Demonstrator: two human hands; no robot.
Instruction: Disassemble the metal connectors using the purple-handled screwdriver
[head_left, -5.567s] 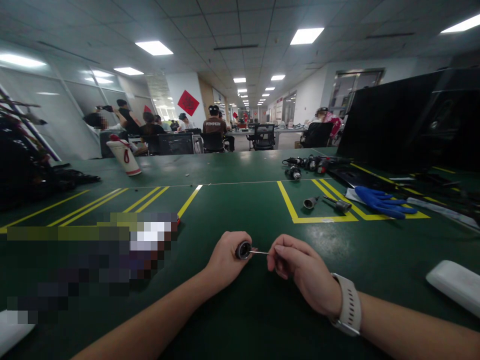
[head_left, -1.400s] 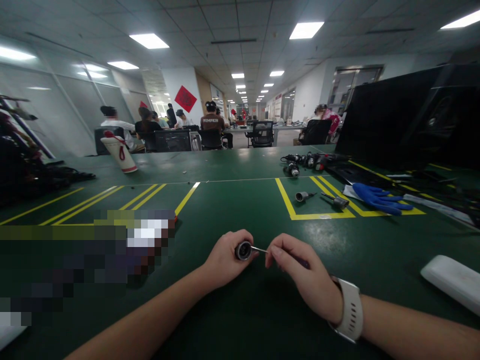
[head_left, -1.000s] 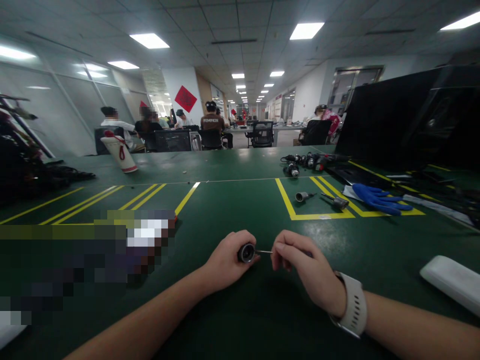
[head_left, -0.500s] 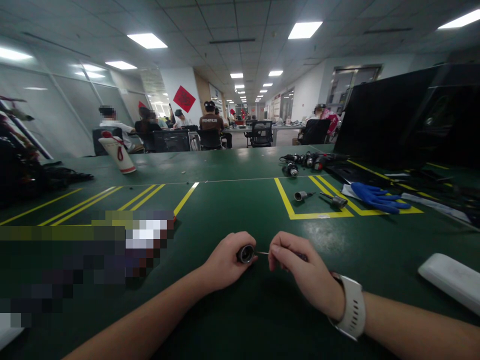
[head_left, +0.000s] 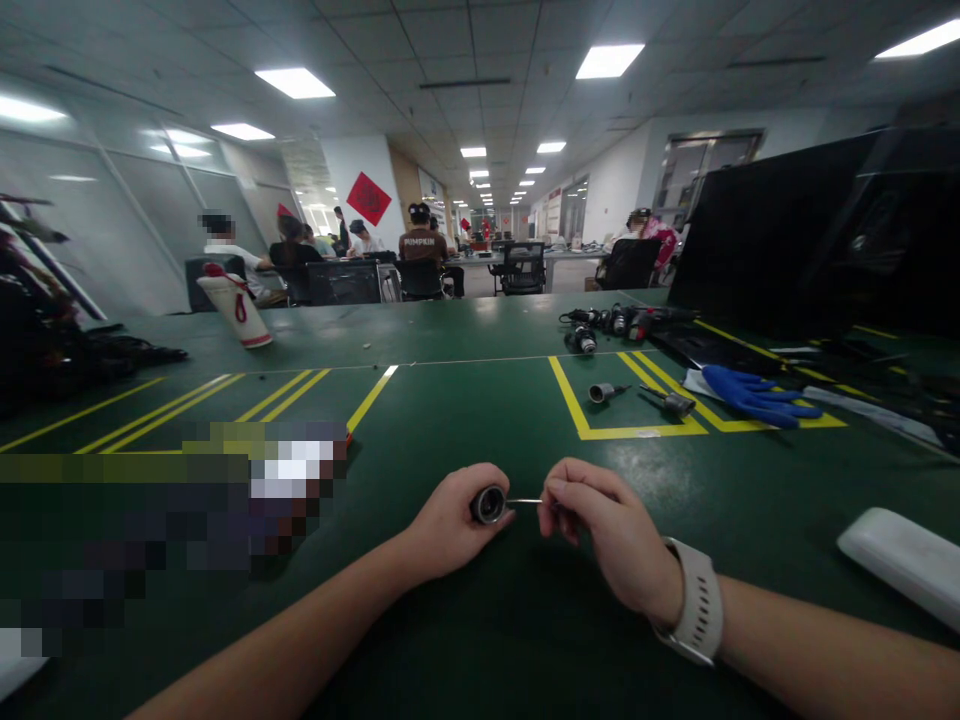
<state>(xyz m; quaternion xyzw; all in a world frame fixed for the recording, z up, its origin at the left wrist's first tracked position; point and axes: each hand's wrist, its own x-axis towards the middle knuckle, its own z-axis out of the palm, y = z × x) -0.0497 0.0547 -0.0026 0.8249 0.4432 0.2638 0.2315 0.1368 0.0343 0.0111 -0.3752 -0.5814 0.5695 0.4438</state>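
My left hand (head_left: 459, 520) is closed around a dark metal hole saw (head_left: 489, 505), its round open mouth facing me. From the right side of the hole saw a thin, bright shaft of what looks like a slim screwdriver (head_left: 525, 501) runs across to my right hand (head_left: 589, 515). The fingertips of that hand pinch it, and its handle end is hidden behind the fingers. Whether the shaft's tip sits in the hole saw or only touches its side, I cannot tell. Both hands are just above the green table.
Two more hole saws (head_left: 600, 393) (head_left: 677, 403) lie inside yellow tape lines (head_left: 637, 433). Beyond them is a power tool with a cord (head_left: 583, 338). A blue glove (head_left: 757, 393) and a white case (head_left: 904, 560) are at right, a paper cup (head_left: 238, 312) at back left.
My right hand has turned slightly and its fingers have shifted, so more of the shaft shows. A dark end behind the fingers is now hidden. My left hand has hardly moved.
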